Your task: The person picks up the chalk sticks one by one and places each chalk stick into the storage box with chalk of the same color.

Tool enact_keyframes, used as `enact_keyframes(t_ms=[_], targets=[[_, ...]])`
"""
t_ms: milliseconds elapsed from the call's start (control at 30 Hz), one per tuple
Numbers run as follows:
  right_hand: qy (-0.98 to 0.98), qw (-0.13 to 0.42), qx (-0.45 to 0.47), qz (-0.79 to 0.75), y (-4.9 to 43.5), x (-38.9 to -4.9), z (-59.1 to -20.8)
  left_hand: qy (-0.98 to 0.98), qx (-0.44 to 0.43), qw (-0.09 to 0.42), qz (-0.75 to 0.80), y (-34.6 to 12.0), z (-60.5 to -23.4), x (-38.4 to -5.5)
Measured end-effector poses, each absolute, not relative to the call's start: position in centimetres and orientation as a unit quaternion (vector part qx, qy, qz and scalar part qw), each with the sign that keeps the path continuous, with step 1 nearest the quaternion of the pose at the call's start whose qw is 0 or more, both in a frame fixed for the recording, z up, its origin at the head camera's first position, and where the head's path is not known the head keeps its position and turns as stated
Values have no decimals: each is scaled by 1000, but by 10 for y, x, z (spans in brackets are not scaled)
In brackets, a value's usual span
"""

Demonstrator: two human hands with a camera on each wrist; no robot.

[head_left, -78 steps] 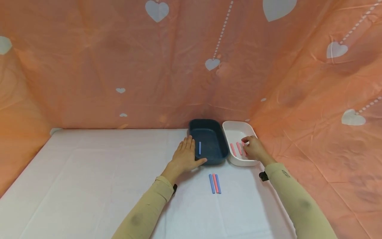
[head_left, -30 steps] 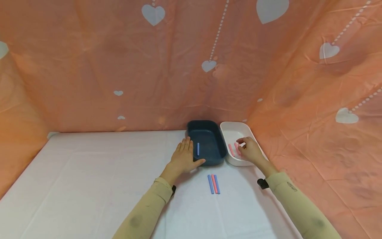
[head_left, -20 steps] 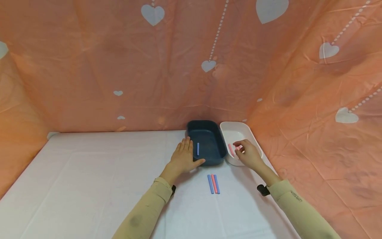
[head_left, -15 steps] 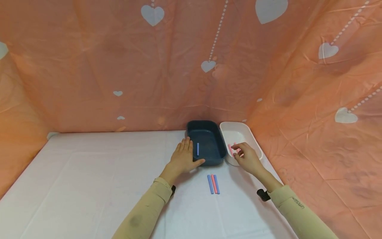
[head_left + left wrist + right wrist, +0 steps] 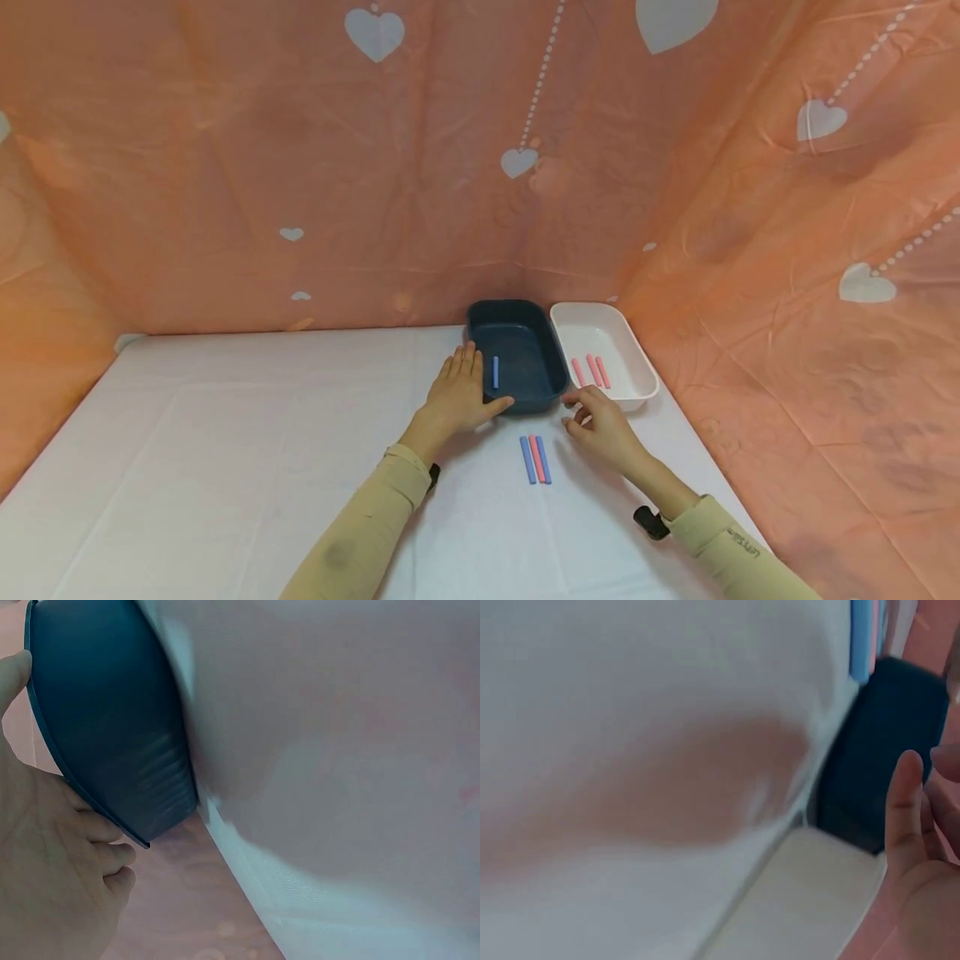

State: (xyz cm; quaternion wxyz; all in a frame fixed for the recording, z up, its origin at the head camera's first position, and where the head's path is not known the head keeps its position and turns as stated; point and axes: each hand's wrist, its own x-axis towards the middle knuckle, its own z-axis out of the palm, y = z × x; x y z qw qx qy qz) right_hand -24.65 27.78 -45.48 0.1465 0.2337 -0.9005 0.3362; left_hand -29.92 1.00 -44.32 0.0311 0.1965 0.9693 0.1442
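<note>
My left hand (image 5: 456,393) rests along the left wall of the dark blue tray (image 5: 528,402), fingers straight and thumb at its near corner. In the left wrist view, thumb and fingertips touch the tray's rim. One blue chalk-like stick (image 5: 496,372) lies inside that tray. Beside it, the white tray (image 5: 633,367) holds three pink sticks (image 5: 594,370) side by side. My right hand (image 5: 603,429) hovers just in front of both trays, thumb and fingers apart, with nothing between them. Nearer me, a pink stick (image 5: 537,459) lies between two blue sticks (image 5: 527,460) on the cloth.
A white cloth (image 5: 262,458) covers the table. An orange sheet with pale hearts (image 5: 375,208) hangs behind the trays and along the sides. The white tray stands close to the right-hand sheet.
My right hand has left the pink stick at the right inside the white tray and moved left and toward me, out over the near rim. The left hand has stayed put.
</note>
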Motion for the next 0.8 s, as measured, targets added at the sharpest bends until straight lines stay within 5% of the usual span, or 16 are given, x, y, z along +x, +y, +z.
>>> enact_keyframes(t_ms=[433, 800], targets=[[-915, 40, 235, 326, 262, -235, -469, 970, 191, 31, 145, 10, -442, -299], [-924, 12, 223, 311, 255, -231, -471, 968, 198, 23, 150, 10, -443, -299]])
